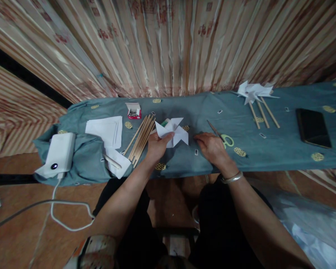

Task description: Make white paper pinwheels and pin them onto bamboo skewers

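A white paper pinwheel (179,135) is pinched in my left hand (157,145), its folded blades spread above the cloth. To the right, my right hand (212,148) hovers low over or rests on the cloth, fingers curled together; what they hold, if anything, is too small to tell. Beside that hand lie scissors (227,141) with pale green handles, blades pointing up and left. A bundle of thin wooden sticks (141,141) lies just left of my left hand. Part of a green item (165,122) shows behind the pinwheel.
A small red box (134,113) of metal pins stands open at the back. White paper sheets (108,129), a pen-like stick (112,161) and a white power bank (61,153) with a cable lie left. Pinwheels on sticks (254,92) and a black phone (313,127) lie right.
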### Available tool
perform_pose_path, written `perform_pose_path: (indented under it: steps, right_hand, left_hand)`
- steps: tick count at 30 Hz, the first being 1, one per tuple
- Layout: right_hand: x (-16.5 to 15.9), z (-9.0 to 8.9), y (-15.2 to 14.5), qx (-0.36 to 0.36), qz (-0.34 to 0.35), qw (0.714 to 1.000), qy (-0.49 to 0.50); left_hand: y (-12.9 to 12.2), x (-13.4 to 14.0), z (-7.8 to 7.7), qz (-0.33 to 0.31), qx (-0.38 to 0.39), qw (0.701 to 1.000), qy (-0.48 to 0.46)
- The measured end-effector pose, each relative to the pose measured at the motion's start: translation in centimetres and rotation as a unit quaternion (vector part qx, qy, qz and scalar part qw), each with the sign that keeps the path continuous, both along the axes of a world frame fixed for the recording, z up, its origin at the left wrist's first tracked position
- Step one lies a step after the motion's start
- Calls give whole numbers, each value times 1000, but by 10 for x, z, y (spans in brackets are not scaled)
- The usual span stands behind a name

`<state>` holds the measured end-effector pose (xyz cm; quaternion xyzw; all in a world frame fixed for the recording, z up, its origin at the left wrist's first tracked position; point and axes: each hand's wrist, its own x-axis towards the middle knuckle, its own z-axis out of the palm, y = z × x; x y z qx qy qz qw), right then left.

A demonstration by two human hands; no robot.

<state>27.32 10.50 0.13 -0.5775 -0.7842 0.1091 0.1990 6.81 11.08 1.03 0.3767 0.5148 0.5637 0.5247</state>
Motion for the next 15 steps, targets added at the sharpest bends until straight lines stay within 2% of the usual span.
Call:
perform_pose_path:
  steps: [6,15]
  right_hand:
    - [3,0,0,-2,-6,1000,15]
    - [-3,3,-8,12,-4,1000,-27]
  left_hand:
    - [-1,0,0,-1,-3,1000,-12]
    - [-2,4,-5,-13,-33,994,-102]
